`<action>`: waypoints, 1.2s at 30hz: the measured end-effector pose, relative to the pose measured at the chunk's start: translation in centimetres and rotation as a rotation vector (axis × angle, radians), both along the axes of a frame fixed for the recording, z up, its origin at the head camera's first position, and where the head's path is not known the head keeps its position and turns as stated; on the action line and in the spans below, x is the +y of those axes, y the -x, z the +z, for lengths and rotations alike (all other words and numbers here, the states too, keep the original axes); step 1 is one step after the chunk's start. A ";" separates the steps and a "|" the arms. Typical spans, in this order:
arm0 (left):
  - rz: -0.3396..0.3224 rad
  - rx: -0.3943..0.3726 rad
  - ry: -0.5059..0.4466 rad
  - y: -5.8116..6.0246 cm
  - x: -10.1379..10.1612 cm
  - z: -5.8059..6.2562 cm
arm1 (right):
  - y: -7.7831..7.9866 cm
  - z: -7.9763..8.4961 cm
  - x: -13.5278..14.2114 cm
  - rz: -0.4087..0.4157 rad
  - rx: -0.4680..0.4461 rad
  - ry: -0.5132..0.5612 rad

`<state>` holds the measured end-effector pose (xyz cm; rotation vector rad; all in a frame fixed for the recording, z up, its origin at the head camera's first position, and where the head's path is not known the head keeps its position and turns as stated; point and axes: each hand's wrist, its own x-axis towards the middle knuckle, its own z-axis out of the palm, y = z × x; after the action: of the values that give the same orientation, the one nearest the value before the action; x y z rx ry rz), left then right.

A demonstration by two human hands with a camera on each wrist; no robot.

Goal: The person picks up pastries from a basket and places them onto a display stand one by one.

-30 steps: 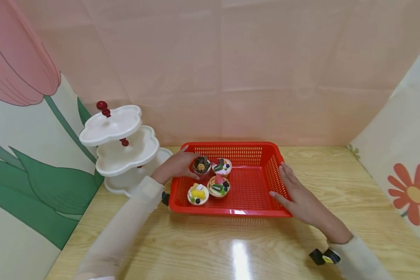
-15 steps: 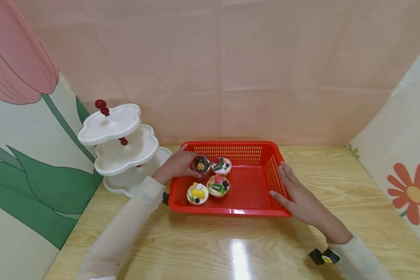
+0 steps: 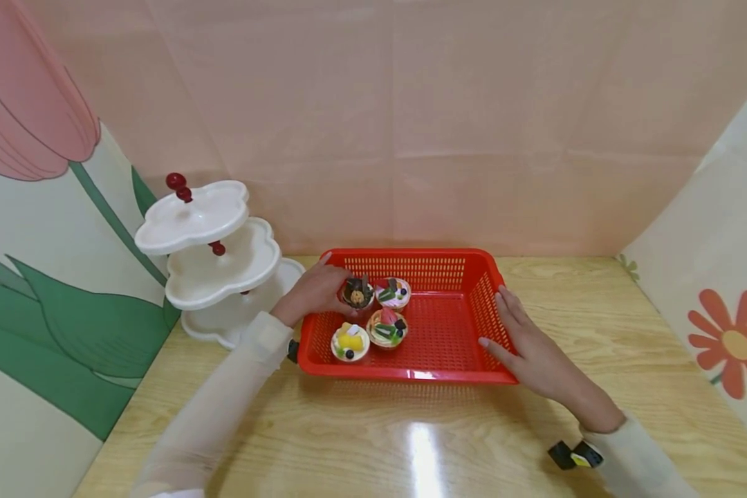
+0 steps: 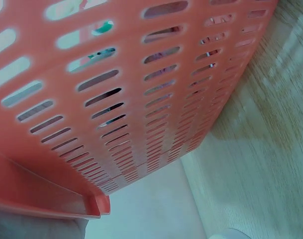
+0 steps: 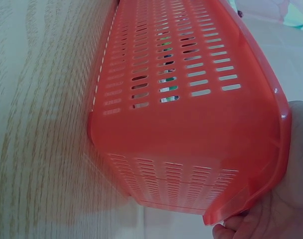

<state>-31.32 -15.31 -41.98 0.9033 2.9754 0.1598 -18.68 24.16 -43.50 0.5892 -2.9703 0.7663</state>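
A red plastic basket point(image 3: 442, 375) with slotted walls stands on the table and holds several decorated cupcakes. My left hand point(image 3: 314, 290) reaches over its left rim, thumb and a finger on either side of a chocolate cupcake point(image 3: 357, 293); its lower part is partly hidden. Beside that lies a pink-topped cupcake point(image 3: 393, 293). In front are a strawberry cupcake point(image 3: 387, 328) and a yellow-topped cupcake point(image 3: 351, 343). My right hand point(image 3: 538, 360) grips the basket's right rim, thumb inside, fingers outside. In the right wrist view, fingertips point(image 5: 236, 223) show below the rim.
A white three-tier stand point(image 3: 224, 273) with red knobs rises left of the basket, behind my left forearm. The wooden table point(image 3: 361, 443) extends in front of the basket and to its right. A pink backdrop point(image 3: 423, 124) closes off the back.
My left thumb has come slightly closer to the chocolate cupcake. The whole scene has shifted a few pixels with the head. My right hand stays on the basket rim.
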 end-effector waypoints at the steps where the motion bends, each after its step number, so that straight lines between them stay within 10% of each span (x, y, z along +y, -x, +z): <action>1: -0.001 0.000 0.004 0.0 0.0 0.0 | 0.0 0.0 0.0 -0.001 -0.001 -0.001; 16: 0.018 0.009 -0.003 0.2 0.1 -0.3 | 0.1 0.0 0.1 -0.008 -0.006 0.009; 36: 0.075 -0.052 -0.264 0.5 -0.5 -0.9 | 0.0 -0.1 -0.1 -0.006 0.005 0.001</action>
<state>-31.78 -15.84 -42.89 0.7925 2.9869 0.5797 -18.64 24.01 -43.55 0.5807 -2.9654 0.7645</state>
